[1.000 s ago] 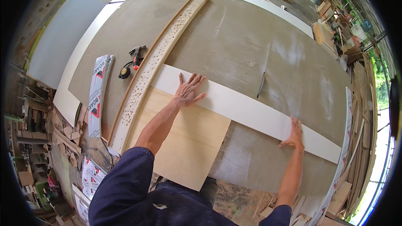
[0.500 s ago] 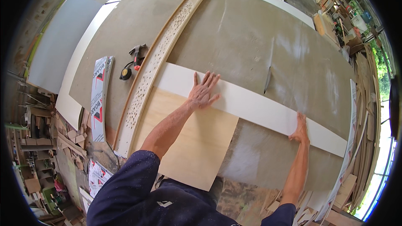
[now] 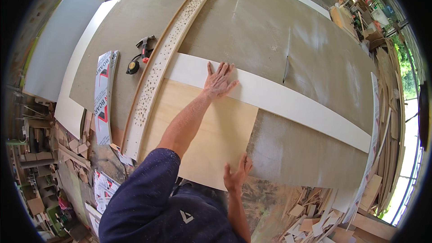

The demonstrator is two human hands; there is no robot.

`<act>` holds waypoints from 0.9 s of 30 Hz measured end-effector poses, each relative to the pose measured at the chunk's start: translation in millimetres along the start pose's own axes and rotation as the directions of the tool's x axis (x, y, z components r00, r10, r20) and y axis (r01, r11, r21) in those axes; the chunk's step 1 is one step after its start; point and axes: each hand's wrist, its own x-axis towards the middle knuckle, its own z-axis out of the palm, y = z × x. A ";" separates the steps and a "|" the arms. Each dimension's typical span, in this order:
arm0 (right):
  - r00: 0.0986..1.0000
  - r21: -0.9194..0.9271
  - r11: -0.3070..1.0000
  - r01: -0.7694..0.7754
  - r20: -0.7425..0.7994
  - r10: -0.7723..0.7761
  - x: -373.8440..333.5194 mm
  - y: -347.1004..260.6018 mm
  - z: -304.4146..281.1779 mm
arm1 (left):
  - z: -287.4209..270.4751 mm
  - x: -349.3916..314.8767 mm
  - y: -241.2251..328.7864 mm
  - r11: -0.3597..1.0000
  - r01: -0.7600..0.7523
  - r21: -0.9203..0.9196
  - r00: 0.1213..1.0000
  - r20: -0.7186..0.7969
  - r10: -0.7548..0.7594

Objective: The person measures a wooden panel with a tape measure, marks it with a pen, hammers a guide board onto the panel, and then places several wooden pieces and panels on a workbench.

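Observation:
My left hand point(image 3: 218, 81) lies with fingers spread on a long white board point(image 3: 288, 100), pressing near its left part. That board runs along the far edge of a pale plywood panel point(image 3: 202, 128), and its left end meets a long pale strip dotted with holes point(image 3: 155, 69). My right hand point(image 3: 237, 174) is at the plywood's near right corner, thumb and fingers apart. Whether its fingers touch the panel's edge I cannot tell. All these pieces rest on a large grey-brown tabletop point(image 3: 261, 27).
A hammer point(image 3: 145, 48) and a round black-and-yellow tool point(image 3: 132, 67) lie left of the dotted strip, beside a printed white board piece point(image 3: 103, 96). A thin dark object point(image 3: 286, 69) lies beyond the white board. Wood offcuts point(image 3: 310, 216) are heaped at the lower right.
My right hand has left the white board's right part and moved left and nearer, to the plywood's corner. My left hand stays spread on the white board. The view has shifted slightly.

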 end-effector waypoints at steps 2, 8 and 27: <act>0.998 0.070 0.996 -0.059 0.001 0.059 8.1 5.3 6.0 | 0.0 4.8 2.2 1.000 0.021 -0.005 0.998 0.053 -0.020; 0.999 0.109 0.994 -0.016 0.053 0.010 4.1 2.7 -9.9 | 4.3 2.0 15.2 1.000 -0.014 0.023 0.999 -0.033 0.015; 0.943 -0.404 0.855 0.326 0.082 -0.321 -104.9 -83.6 83.6 | 0.7 10.6 -16.7 0.980 -0.184 -0.081 0.974 -0.148 0.171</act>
